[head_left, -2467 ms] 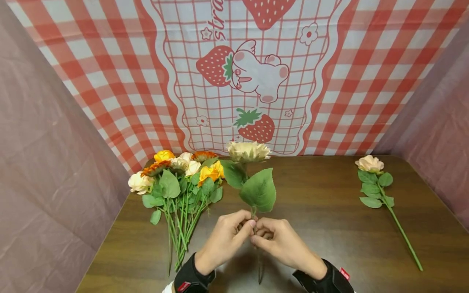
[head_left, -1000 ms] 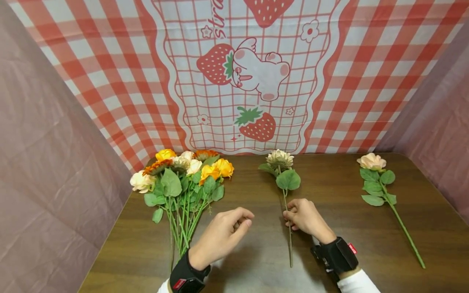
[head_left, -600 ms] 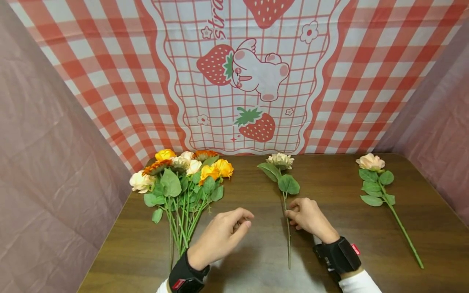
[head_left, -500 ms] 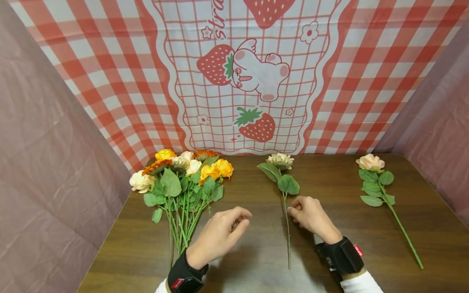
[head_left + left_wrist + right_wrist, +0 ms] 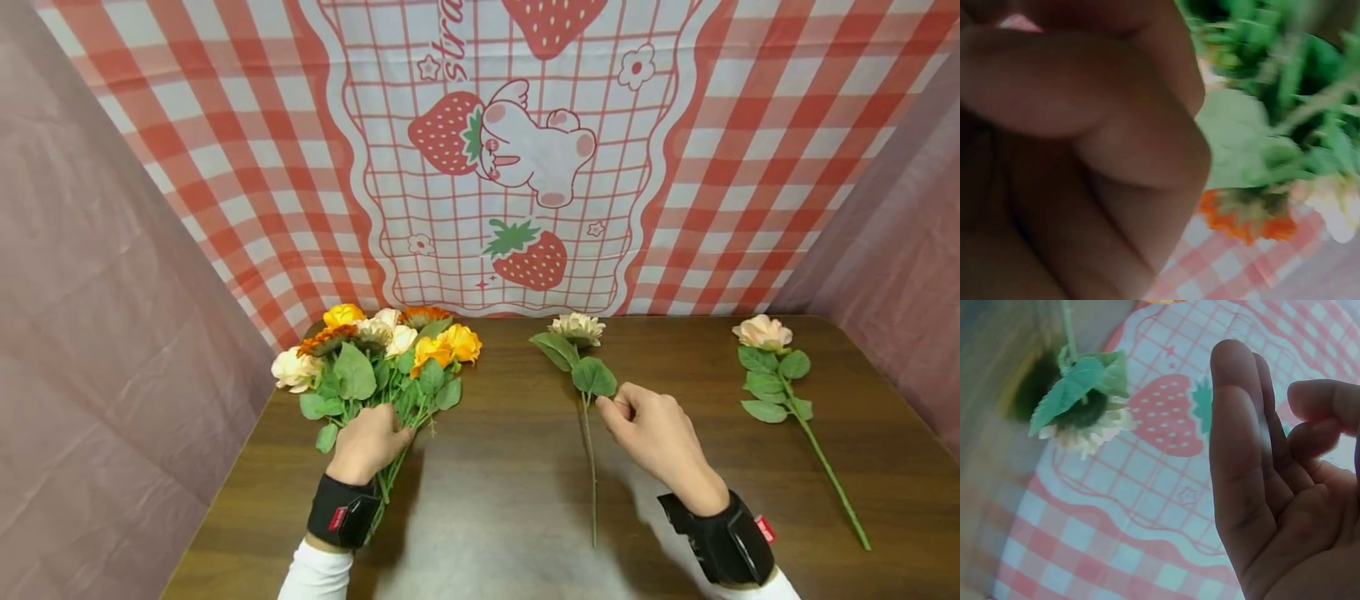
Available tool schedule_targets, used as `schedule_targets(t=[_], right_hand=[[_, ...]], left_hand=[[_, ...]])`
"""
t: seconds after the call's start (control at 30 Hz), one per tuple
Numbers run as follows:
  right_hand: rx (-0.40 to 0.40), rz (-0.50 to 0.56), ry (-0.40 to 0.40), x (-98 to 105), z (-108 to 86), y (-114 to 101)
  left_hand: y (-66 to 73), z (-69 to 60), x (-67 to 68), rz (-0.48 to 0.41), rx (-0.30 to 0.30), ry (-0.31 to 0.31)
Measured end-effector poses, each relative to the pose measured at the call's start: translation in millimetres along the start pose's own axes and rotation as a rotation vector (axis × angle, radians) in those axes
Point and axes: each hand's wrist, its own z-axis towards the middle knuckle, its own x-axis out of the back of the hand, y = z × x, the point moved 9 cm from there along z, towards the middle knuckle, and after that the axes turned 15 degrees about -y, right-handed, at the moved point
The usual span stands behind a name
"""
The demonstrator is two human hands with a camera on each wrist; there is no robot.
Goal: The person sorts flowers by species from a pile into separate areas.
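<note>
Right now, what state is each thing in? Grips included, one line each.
Mixed flower bunch: lying on the wooden table
Cream flower: lying, unheld
Peach rose: lying, unheld
Strawberry-print cloth: hung behind, creased
Left grip: over the bunch's stems; hold unclear
Right grip: beside the cream flower, holding nothing

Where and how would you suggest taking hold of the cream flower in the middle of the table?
I'd take the cream flower by its stem, about midway, below the leaves, closing across it from the right. That stretch is thin, bare and nearly straight, and the right hand is near it on that side. The leaves would probably bend if gripped.
</note>
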Motion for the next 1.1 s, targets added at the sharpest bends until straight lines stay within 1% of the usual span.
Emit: schedule_targets(t=[0.1, 0.2, 0.37, 0.5, 0.6, 0.73, 0.87, 0.97, 1.1], right_hand=[[0.018, -0.005, -0.003, 1, -2.9, -9], [0.027, -0.002, -0.014, 1, -5.0, -14], [0.053, -0.023, -0.009, 0, -6.1, -17], [0.078, -0.054, -0.001, -1, -5.4, -19], [0.088, -0.062, -0.006, -2, -4.9, -20], [0.088, -0.064, -0.022, -3, -3.4, -21], [0.076, -0.062, -0.055, -7, -2.7, -20], [0.067, -0.054, -0.076, -9, -2.8, -19], [0.060, -0.046, -0.091, -11, -3.5, -20]], left_hand=[[-8.4, 6.6, -8.3, 0.072, 0.040, -0.025], [-6.6, 10.6, -13.5, 0.134, 0.061, -0.008], [-2.1, 12.4, -19.4, 0.171, 0.082, 0.003], [-2.6, 11.9, -19.7, 0.151, 0.071, -0.007], [-4.3, 8.2, -12.5, 0.111, 0.048, 0.022], [-5.1, 0.9, 2.5, 0.052, 0.015, 0.076], [-3.1, -5.5, 12.5, -0.002, -0.005, 0.093], [1.7, -11.6, 19.0, -0.008, -0.033, 0.125], [12.5, -22.6, 27.5, 0.015, -0.088, 0.198]])
